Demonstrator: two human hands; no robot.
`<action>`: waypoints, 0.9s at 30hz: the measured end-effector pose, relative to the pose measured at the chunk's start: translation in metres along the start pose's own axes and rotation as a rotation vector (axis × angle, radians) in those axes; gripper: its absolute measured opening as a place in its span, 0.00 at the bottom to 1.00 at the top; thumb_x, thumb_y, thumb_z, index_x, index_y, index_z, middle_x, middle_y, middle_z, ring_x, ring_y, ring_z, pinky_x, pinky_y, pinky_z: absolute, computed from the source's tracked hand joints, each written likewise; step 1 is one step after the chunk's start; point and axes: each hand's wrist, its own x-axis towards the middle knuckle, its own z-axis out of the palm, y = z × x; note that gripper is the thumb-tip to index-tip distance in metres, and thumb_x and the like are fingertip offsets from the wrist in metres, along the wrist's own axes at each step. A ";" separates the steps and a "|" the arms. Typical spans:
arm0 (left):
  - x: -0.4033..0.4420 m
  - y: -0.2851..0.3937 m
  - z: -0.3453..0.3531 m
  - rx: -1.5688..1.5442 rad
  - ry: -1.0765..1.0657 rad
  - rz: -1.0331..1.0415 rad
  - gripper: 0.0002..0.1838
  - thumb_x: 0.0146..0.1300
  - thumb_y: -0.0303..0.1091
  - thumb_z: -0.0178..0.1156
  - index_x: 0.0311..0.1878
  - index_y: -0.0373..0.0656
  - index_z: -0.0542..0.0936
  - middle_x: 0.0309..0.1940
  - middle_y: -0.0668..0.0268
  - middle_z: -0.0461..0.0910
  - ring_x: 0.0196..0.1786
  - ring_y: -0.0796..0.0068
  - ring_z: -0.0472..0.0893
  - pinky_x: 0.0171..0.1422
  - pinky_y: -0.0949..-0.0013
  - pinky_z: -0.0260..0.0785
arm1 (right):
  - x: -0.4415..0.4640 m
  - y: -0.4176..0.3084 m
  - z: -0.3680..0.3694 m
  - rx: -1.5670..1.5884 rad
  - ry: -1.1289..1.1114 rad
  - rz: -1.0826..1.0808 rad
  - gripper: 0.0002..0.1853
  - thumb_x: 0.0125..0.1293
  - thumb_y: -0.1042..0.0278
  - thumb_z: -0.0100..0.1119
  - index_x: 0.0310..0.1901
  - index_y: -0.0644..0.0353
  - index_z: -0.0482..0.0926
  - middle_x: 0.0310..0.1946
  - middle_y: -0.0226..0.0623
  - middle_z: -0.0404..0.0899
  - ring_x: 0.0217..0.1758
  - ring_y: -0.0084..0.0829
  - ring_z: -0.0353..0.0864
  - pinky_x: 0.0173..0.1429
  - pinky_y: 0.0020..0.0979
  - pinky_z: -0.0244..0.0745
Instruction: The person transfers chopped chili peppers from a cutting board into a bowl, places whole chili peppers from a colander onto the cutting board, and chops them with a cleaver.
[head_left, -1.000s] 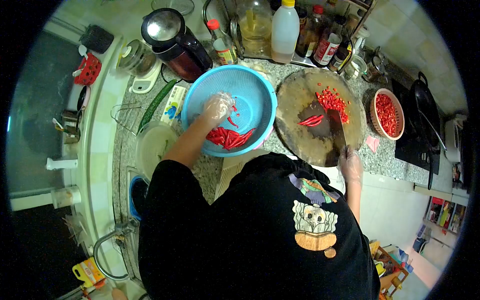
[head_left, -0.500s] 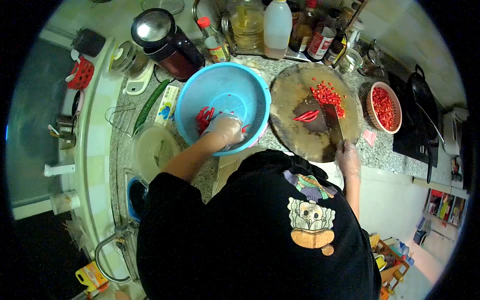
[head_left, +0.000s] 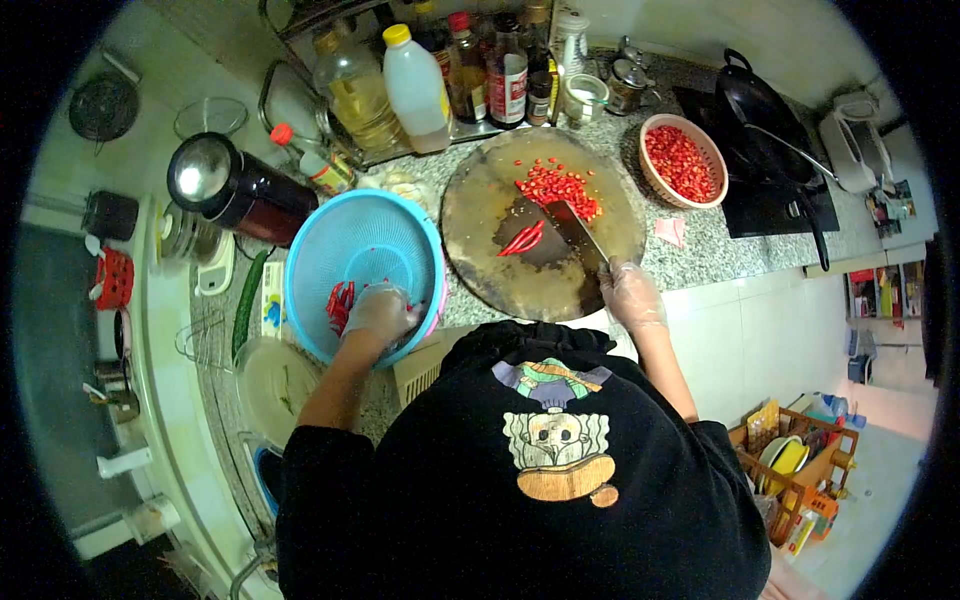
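My left hand (head_left: 378,312), in a clear plastic glove, is down inside a blue colander (head_left: 432,240). Its curled fingers close on red chilies (head_left: 340,304), several of which show beside them; the fingertips are hidden. My gloved right hand (head_left: 632,296) grips the handle of a cleaver (head_left: 577,232), whose blade rests on a round cutting board (head_left: 480,190). Chopped red chili (head_left: 558,188) lies in a pile beyond the blade. Left of the blade are whole chilies (head_left: 522,239) placed side by side.
A pink basket (head_left: 655,180) of chopped chili stands right of the board, near a wok (head_left: 755,110) on the stove. Several bottles (head_left: 415,90) line the back. An electric kettle (head_left: 240,190), a cucumber (head_left: 248,305) and a pale round lid or bowl (head_left: 275,385) are left.
The view has swung right, so the counter items appear farther left. My left hand remains in the colander among the chilies. The cleaver stays on the board in my right hand.
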 end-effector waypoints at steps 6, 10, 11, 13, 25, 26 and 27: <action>-0.004 0.009 -0.001 0.071 0.053 -0.032 0.15 0.56 0.43 0.62 0.33 0.40 0.86 0.35 0.50 0.85 0.42 0.51 0.84 0.53 0.53 0.74 | 0.001 0.001 0.002 -0.038 -0.060 -0.032 0.08 0.64 0.63 0.55 0.37 0.58 0.78 0.31 0.52 0.83 0.38 0.55 0.84 0.44 0.53 0.79; -0.008 0.009 -0.024 0.055 0.307 -0.092 0.12 0.57 0.40 0.61 0.31 0.41 0.84 0.32 0.52 0.84 0.40 0.49 0.82 0.49 0.51 0.75 | 0.002 -0.001 0.007 -0.010 -0.056 -0.094 0.06 0.61 0.68 0.55 0.35 0.60 0.78 0.31 0.53 0.83 0.37 0.55 0.84 0.43 0.52 0.78; -0.004 0.010 -0.030 -0.006 0.350 -0.060 0.12 0.56 0.40 0.61 0.31 0.41 0.83 0.32 0.53 0.83 0.39 0.49 0.82 0.48 0.51 0.75 | 0.003 -0.002 0.008 0.003 -0.045 -0.111 0.06 0.62 0.68 0.56 0.34 0.61 0.77 0.30 0.54 0.82 0.36 0.55 0.83 0.42 0.53 0.77; 0.004 0.032 -0.058 -0.143 0.431 -0.013 0.11 0.56 0.41 0.62 0.30 0.41 0.83 0.31 0.55 0.83 0.38 0.50 0.82 0.46 0.51 0.75 | 0.002 -0.010 -0.003 -0.002 -0.080 -0.114 0.06 0.61 0.68 0.55 0.35 0.61 0.78 0.32 0.55 0.82 0.38 0.56 0.84 0.44 0.52 0.78; 0.121 0.155 -0.016 -0.320 0.505 0.110 0.21 0.59 0.45 0.64 0.47 0.37 0.78 0.35 0.52 0.83 0.42 0.51 0.83 0.51 0.54 0.75 | 0.008 -0.005 -0.007 0.009 -0.084 -0.140 0.09 0.63 0.64 0.56 0.34 0.60 0.79 0.28 0.52 0.83 0.35 0.54 0.84 0.41 0.51 0.79; 0.121 0.154 -0.008 -0.383 0.547 0.076 0.30 0.56 0.46 0.67 0.57 0.37 0.74 0.43 0.49 0.82 0.46 0.49 0.82 0.54 0.53 0.74 | 0.008 -0.003 -0.004 0.019 -0.085 -0.153 0.09 0.63 0.64 0.56 0.34 0.61 0.79 0.29 0.52 0.83 0.35 0.54 0.84 0.41 0.52 0.79; 0.119 0.152 -0.002 -0.393 0.578 0.059 0.32 0.55 0.47 0.68 0.57 0.36 0.74 0.45 0.49 0.81 0.48 0.49 0.81 0.55 0.52 0.74 | 0.010 -0.001 0.000 0.028 -0.085 -0.166 0.09 0.62 0.64 0.57 0.34 0.61 0.79 0.29 0.52 0.83 0.35 0.54 0.84 0.42 0.52 0.79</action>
